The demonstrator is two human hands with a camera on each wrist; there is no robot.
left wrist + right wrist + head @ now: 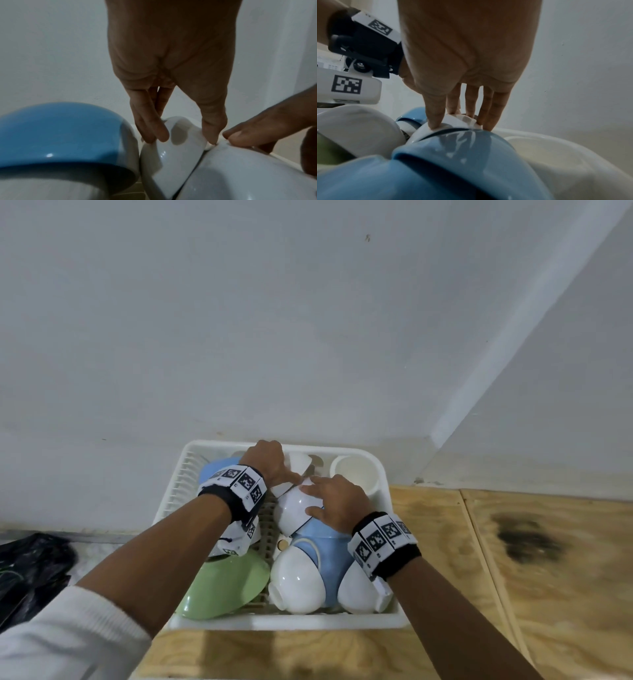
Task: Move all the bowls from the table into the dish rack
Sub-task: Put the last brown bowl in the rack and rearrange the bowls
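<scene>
A white dish rack [274, 623] on the wooden table [513, 594] holds several upturned bowls. My left hand [274, 463] [183, 136] pinches the base of a small white bowl [301, 462] [180, 151] near the rack's back, thumb on one side and fingers on the other. My right hand [329, 501] [462, 121] rests with straight fingers on the base of a white bowl [291, 508] [248, 175] in the middle. That bowl leans on a light blue bowl [325, 546] [453, 155]. A second blue bowl [214, 470] [60, 128] stands at the back left.
A green bowl [226, 583] and two white bowls [298, 580] fill the rack's front. A round cup holder [356, 474] sits in the back right corner. The wall is right behind the rack. A black bag [30, 566] lies at the left.
</scene>
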